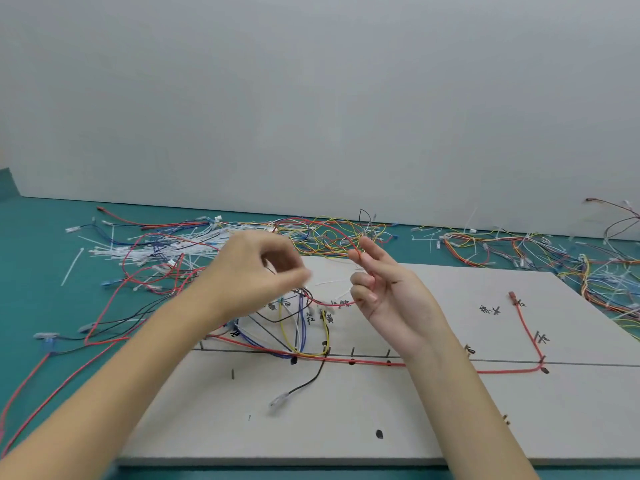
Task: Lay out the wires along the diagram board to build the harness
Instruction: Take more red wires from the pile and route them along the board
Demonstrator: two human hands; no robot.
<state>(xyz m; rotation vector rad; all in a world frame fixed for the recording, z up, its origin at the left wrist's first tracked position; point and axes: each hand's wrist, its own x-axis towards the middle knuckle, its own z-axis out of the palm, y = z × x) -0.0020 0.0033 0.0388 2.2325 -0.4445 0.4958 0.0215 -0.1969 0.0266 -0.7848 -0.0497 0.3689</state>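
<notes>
Nearest me, the flat grey diagram board (450,410) carries routed wires. My right hand (388,292) pinches a thin, limp red wire (341,233); my left hand (256,275) looks curled, blurred, its grip unclear. I'd hold near the ends.

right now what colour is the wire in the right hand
Red. The right hand pinches a red wire in its fingers; head view.

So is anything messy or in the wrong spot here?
Yes. A black wire with a clear plug strays off the drawn line on the diagram board, pointing toward the near edge. Behind the board, loose wires and white cable ties lie tangled in heaps on the green table.
</notes>
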